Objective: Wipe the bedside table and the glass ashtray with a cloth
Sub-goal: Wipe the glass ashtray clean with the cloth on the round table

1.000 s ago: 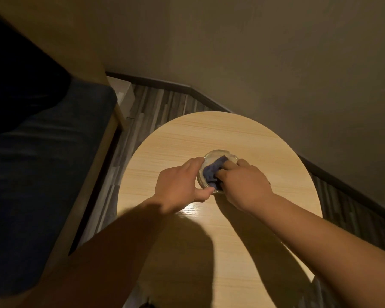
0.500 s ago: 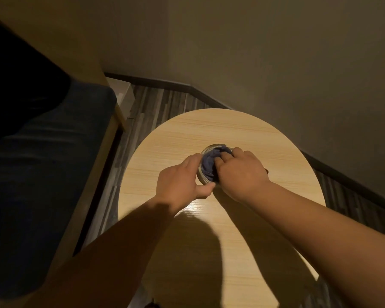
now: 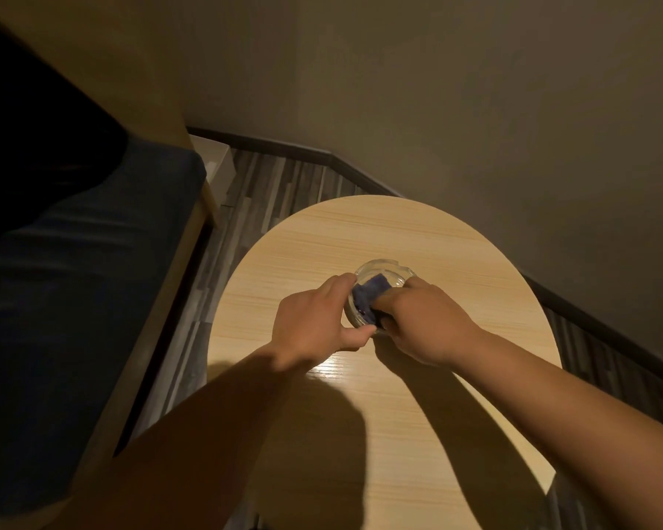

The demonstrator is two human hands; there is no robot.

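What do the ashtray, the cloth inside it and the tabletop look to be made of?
Ashtray: clear glass, see-through notched rim. Cloth: soft blue-grey fabric, crumpled; weave unclear. Tabletop: pale wood-grain surface, wood or laminate, with a glossy glare patch near the hands.

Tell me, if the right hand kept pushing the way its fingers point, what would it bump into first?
Probably the far wall of the glass ashtray. The right hand presses the blue cloth inside it, pointing up and left. Depth is hard to judge here.
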